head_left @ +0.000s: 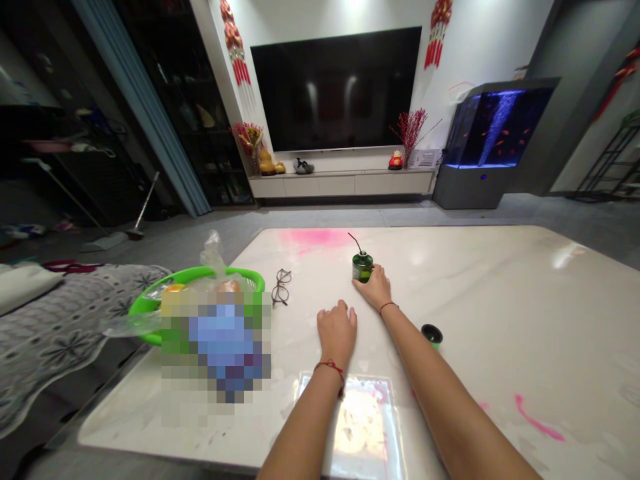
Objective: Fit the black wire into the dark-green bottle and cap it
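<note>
My right hand [376,289] reaches forward over the table, thumb and fingers around the lower right side of a small green glass bottle [361,260]. The bottle stands upright with a pale label on its left, and a thin dark stick [355,240] rises from its neck, leaning left. My left hand [338,331] lies palm down on the table, nearer to me, its fingers a little apart and holding nothing. Right of my right forearm sits a round black cap-like piece with a green edge [432,335]. A shiny clear sheet [367,427] lies between my forearms.
The pale marble-look table [500,293] has pink stains. Eyeglasses [281,287] lie left of my hands. Farther left stands a green basket [145,308] with plastic bags; a blurred patch covers part of it. Beyond are a television [340,90] and a lit fish tank [493,130].
</note>
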### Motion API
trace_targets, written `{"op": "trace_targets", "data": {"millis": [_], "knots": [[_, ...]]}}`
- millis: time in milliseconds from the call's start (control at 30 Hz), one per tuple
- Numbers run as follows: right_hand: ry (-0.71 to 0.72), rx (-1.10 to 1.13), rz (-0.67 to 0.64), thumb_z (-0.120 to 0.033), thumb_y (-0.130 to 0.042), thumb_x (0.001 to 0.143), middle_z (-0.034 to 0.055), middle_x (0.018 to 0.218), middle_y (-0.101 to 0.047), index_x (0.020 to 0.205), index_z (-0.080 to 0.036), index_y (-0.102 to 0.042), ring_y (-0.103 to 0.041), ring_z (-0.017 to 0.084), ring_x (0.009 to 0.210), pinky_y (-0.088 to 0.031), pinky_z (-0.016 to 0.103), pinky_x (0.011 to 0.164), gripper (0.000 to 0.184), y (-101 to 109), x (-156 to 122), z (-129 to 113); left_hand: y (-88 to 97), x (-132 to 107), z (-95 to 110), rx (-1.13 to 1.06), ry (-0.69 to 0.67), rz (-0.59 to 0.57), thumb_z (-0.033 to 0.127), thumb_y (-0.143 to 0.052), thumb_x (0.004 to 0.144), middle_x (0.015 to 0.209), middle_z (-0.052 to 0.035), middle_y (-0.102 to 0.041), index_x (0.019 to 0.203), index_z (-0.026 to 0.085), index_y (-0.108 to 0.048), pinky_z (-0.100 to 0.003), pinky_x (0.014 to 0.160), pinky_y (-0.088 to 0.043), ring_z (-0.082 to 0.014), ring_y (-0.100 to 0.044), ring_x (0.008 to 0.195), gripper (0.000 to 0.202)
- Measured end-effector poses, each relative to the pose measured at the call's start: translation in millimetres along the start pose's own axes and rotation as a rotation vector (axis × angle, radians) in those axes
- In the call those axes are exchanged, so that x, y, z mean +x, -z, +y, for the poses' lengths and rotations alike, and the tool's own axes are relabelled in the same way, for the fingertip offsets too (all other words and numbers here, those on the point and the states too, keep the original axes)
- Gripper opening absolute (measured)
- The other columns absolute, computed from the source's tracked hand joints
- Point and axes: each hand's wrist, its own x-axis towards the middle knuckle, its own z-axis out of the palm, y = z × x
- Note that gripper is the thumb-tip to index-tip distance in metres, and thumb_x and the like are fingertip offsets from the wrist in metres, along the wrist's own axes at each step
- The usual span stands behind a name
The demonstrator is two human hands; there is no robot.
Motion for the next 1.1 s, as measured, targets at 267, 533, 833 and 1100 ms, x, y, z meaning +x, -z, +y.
{"op": "trace_targets", "data": {"millis": [267, 533, 833, 1100], "knots": [[-0.002, 0.06, -0.037, -0.036, -0.061, 0.066, 0.0119, 0.115, -0.056, 0.117, -0.018, -0.037, -0.054, 0.026, 0.106, -0.039, 0.037, 0.089, 0.06, 1.3, 1.3, 1.5, 2.3, 0.4, 0.8, -0.001, 0.002, 0.0, 0.03, -0.035, 0.09, 0.072, -0.0064, -0.066, 0.086, 0.016, -0.055, -0.034, 0.08, -0.033, -0.0196, -0.061, 0.072, 0.026], [-0.025, 0.054, 0.002, -0.046, -0.066, 0.063, 0.0163, 0.114, -0.052, 0.117, -0.013, -0.04, -0.052, 0.029, 0.108, -0.041, 0.039, 0.089, 0.068, -0.9, 2.8, 4.3, 1.5, 0.9, 0.4, -0.004, -0.003, -0.008, 0.03, -0.034, 0.089, 0.073, -0.0067, -0.067, 0.087, 0.016, -0.055, -0.035, 0.079, -0.033, -0.0204, -0.062, 0.073, 0.026], [-0.034, 0.139, -0.068, -0.037, -0.061, 0.066, 0.0069, 0.108, -0.061, 0.114, -0.021, -0.041, -0.059, 0.023, 0.098, -0.043, 0.034, 0.084, 0.054, 3.2, 2.6, 3.7, 1.4, 1.1, 0.4, 0.002, 0.003, -0.021, 0.031, -0.034, 0.09, 0.073, -0.0066, -0.066, 0.087, 0.016, -0.055, -0.034, 0.079, -0.033, -0.0195, -0.061, 0.073, 0.026], [0.045, 0.094, -0.072, -0.041, -0.063, 0.065, 0.0094, 0.117, -0.058, 0.118, -0.02, -0.04, -0.055, 0.024, 0.107, -0.04, 0.036, 0.09, 0.062, 3.0, 3.4, 4.4, 2.3, 0.7, 0.6, -0.002, 0.006, -0.022, 0.032, -0.034, 0.09, 0.074, -0.0066, -0.067, 0.087, 0.016, -0.055, -0.034, 0.08, -0.033, -0.0194, -0.061, 0.075, 0.027]]}}
